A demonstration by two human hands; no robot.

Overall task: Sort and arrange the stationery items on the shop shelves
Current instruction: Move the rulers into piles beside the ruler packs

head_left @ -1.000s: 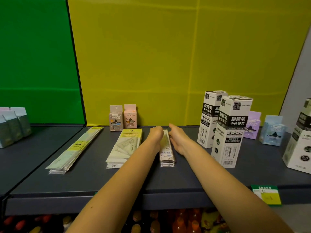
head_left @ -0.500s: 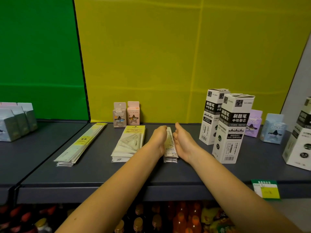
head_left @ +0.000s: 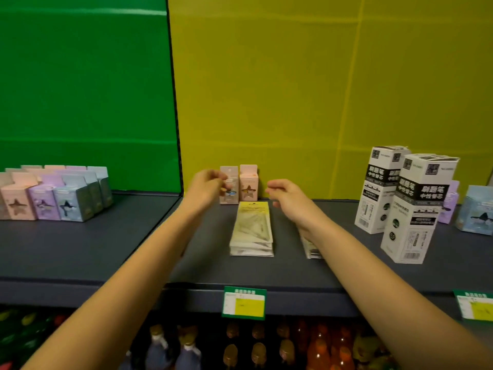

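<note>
Two small hanging-tab boxes stand at the back of the dark shelf: a greyish one and a pink one. My left hand hovers at the greyish box's left edge with curled fingers overlapping it; whether it grips is blurred. My right hand floats to the right of the pink box, fingers loosely bent and holding nothing. A stack of yellow-labelled flat packets lies between my arms. A narrow packet stack is partly hidden under my right forearm.
Two tall white refill boxes stand on the right, with a purple box and a blue box behind them. Several small pastel boxes sit on the left shelf. Price tags hang on the front edge; bottles fill the shelf below.
Both hands have left the narrow packet stack and moved up and back toward the two small boxes. My view has swung left, showing more of the left shelf.
</note>
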